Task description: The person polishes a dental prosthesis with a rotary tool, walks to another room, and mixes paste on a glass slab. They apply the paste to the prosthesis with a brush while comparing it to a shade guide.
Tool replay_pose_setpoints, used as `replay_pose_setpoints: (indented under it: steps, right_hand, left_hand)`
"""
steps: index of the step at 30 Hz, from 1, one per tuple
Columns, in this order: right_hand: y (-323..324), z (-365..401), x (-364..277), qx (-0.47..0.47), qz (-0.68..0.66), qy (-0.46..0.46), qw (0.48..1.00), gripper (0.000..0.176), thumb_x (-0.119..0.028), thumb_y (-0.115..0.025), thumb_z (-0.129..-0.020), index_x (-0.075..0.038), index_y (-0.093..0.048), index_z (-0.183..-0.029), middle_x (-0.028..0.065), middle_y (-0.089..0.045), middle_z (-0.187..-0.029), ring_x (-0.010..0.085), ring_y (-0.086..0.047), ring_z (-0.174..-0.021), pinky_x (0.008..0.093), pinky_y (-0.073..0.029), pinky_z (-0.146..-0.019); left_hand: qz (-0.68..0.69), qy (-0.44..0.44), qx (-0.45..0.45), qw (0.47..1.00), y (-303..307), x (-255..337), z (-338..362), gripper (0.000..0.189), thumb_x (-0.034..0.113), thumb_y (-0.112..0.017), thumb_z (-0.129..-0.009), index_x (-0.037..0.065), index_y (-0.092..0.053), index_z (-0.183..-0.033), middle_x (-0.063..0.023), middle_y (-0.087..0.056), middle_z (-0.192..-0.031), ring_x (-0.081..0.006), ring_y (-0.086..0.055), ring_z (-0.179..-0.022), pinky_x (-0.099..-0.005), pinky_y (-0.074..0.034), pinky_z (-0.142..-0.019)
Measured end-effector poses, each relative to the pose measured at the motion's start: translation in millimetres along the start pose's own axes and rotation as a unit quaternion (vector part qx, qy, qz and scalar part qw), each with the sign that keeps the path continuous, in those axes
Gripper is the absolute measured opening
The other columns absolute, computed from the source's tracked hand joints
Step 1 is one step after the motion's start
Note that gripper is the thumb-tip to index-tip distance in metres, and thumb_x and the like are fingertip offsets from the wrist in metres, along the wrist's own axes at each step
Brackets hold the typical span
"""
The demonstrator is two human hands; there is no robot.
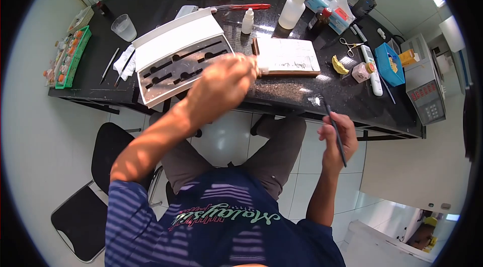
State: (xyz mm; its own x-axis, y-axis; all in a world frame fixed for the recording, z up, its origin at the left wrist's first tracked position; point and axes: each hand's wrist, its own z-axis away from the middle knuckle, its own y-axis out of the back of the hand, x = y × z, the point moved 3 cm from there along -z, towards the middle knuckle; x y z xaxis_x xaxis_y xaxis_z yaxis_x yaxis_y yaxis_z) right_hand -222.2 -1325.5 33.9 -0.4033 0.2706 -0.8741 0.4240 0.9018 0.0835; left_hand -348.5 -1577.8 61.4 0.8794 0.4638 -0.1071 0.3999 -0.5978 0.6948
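My left hand (pixel 226 82) is over the front edge of the dark table, beside an open white case (pixel 177 35) with a grey slotted insert (pixel 168 74). Its fingers are curled closed, and a small pale thing (pixel 263 66) shows at the fingertips; motion blur hides what it is. Just past it lies a white pad (pixel 287 54) with handwriting, on a brown base. My right hand (pixel 339 138) pinches a thin black stick-like tool (pixel 338 135), held slanting at the table's front edge. Near the tool's upper tip is a small bright spot (pixel 315 101) on the tabletop.
At the back stand a white dropper bottle (pixel 247 21), a larger squeeze bottle (pixel 292 11) and a tissue box (pixel 329 5). To the right are scissors-like forceps (pixel 350 45), a yellow dental model (pixel 339 65) and a blue basket (pixel 389 64). A plastic cup (pixel 124 28) and green tray (pixel 73 57) stand left.
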Motion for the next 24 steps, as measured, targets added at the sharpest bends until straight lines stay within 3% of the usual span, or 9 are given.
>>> replay_pose_setpoints:
  steps: [3,7,15,20,24]
  right_hand:
    - [-24.1,-5.5,7.4,-0.059,-0.062,-0.056,0.995,0.023,0.006,-0.066,-0.087,0.003,-0.064,-0.110,0.0096,-0.065,-0.093,0.0112,-0.064,-0.073,0.0204,-0.050,-0.063]
    - [-49.5,-19.5,12.6,-0.101,-0.053,-0.051,0.992,0.015,0.004,-0.066,-0.089,0.004,-0.067,-0.104,0.0083,-0.068,-0.084,0.0099,-0.065,-0.074,0.0205,-0.052,-0.066]
    - [-70.3,-29.6,29.9,-0.106,-0.068,-0.052,0.991,0.011,-0.001,-0.066,-0.092,0.004,-0.067,-0.102,0.0098,-0.070,-0.089,0.0106,-0.067,-0.077,0.0213,-0.055,-0.069]
    - [-74.1,-30.2,33.8,-0.114,-0.040,-0.024,0.992,0.010,-0.002,-0.069,-0.088,0.003,-0.069,-0.097,0.0069,-0.071,-0.085,0.0085,-0.066,-0.074,0.0206,-0.052,-0.066]
    - [-73.3,-31.4,30.6,-0.133,0.006,-0.054,0.990,0.008,-0.002,-0.070,-0.087,0.002,-0.070,-0.094,0.0053,-0.070,-0.082,0.0071,-0.064,-0.070,0.0202,-0.049,-0.062]
  left_hand:
    - [0.024,0.019,-0.082,0.996,-11.4,22.3,22.3,0.025,0.004,-0.064,-0.078,-0.005,-0.067,-0.101,-0.0150,-0.064,-0.111,-0.0286,-0.063,-0.105,-0.0397,-0.051,-0.096]
    - [0.025,0.038,-0.143,0.989,-21.0,23.3,37.0,0.031,0.005,-0.064,-0.076,-0.002,-0.064,-0.107,-0.0147,-0.065,-0.113,-0.0302,-0.062,-0.110,-0.0398,-0.051,-0.098]
    - [-0.009,-0.007,-0.131,0.991,-18.6,29.4,44.1,0.023,0.009,-0.065,-0.077,0.003,-0.065,-0.100,-0.0099,-0.064,-0.125,-0.0243,-0.063,-0.111,-0.0357,-0.052,-0.098]
    - [-0.016,0.009,-0.147,0.989,-18.6,32.3,43.8,0.020,0.011,-0.064,-0.079,0.005,-0.064,-0.097,-0.0087,-0.062,-0.128,-0.0238,-0.061,-0.116,-0.0364,-0.051,-0.100]
    - [-0.009,0.025,-0.164,0.986,-20.1,32.1,47.0,0.019,0.011,-0.063,-0.081,0.005,-0.064,-0.098,-0.0082,-0.060,-0.131,-0.0241,-0.057,-0.122,-0.0388,-0.047,-0.104]
